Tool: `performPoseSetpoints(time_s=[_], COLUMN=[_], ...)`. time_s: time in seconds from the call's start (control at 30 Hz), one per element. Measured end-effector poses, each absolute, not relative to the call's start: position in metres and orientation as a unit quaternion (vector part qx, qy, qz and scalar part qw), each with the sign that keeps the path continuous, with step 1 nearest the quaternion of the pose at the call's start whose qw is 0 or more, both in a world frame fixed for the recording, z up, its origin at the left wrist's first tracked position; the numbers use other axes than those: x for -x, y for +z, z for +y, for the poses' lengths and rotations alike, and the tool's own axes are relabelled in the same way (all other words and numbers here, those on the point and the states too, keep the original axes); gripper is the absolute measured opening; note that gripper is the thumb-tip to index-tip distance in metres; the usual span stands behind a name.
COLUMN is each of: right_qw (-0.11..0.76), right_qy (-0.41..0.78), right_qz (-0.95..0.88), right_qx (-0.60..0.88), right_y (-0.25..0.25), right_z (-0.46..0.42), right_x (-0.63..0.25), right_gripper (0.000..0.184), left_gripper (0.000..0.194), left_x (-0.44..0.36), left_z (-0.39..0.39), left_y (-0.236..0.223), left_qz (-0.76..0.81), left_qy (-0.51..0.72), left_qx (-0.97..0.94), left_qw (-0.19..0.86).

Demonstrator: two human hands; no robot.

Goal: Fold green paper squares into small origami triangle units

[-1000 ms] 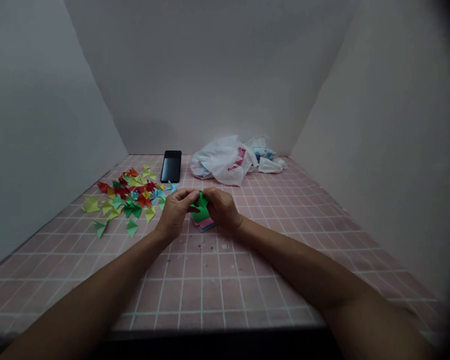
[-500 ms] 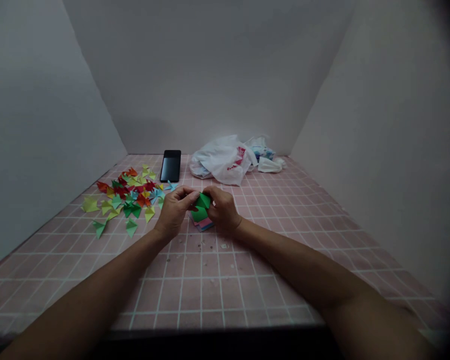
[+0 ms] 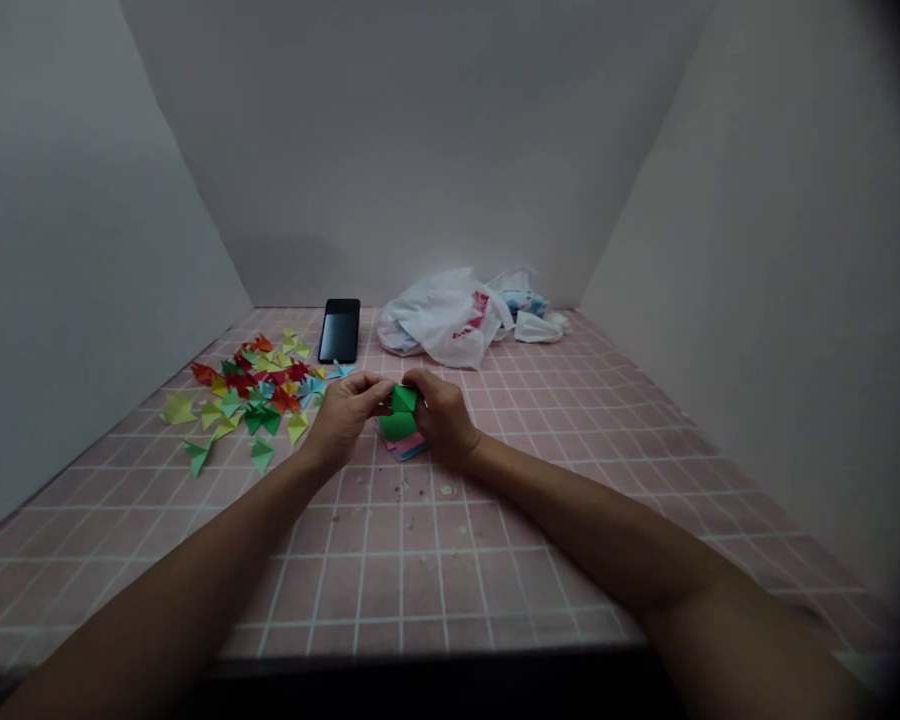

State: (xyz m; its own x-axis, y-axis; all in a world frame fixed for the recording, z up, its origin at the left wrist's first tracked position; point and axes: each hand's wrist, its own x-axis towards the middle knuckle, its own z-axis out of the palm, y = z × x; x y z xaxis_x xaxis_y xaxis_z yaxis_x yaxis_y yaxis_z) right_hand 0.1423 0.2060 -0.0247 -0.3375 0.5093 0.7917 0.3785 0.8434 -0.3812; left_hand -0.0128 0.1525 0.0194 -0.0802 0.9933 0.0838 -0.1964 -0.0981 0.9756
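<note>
Green folded origami paper [image 3: 403, 415] held over pink-and-blue paper stack [image 3: 400, 447], pinched between closed fingers of left hand [image 3: 343, 420] and right hand [image 3: 442, 418]. Folding step judged in hand; firm crease seemingly called for next. Multicoloured folded paper triangles [image 3: 244, 400] lie to left on pink tiled tabletop [image 3: 420, 570].

Folded paper [image 3: 403, 413] looks green; tabletop [image 3: 412, 580] pink, white-gridded.

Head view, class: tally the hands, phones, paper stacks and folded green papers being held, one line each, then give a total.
Hands: 2 (left hand, right hand)
Phones: 1 (black smartphone)
Paper stacks: 1 (pink-and-blue paper stack)
Held papers: 1 (folded green paper)
Total: 5
</note>
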Motion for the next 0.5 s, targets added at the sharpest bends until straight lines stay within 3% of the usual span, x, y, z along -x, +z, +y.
performPoseSetpoints(time_s=[0.3, 0.5], right_qw=[0.467, 0.466], right_qy=[0.032, 0.128], right_qz=[-0.834, -0.826], right_qx=[0.294, 0.290], right_y=[-0.024, -0.019], right_z=[0.211, 0.210], right_x=[-0.144, -0.145], right_gripper=[0.015, 0.013], left_gripper=[0.036, 0.032], left_x=[0.016, 0.017], left_z=[0.157, 0.162], left_y=[0.015, 0.009], left_qz=[0.458, 0.469], left_qy=[0.566, 0.570], left_qx=[-0.450, -0.462], left_qw=[0.517, 0.492])
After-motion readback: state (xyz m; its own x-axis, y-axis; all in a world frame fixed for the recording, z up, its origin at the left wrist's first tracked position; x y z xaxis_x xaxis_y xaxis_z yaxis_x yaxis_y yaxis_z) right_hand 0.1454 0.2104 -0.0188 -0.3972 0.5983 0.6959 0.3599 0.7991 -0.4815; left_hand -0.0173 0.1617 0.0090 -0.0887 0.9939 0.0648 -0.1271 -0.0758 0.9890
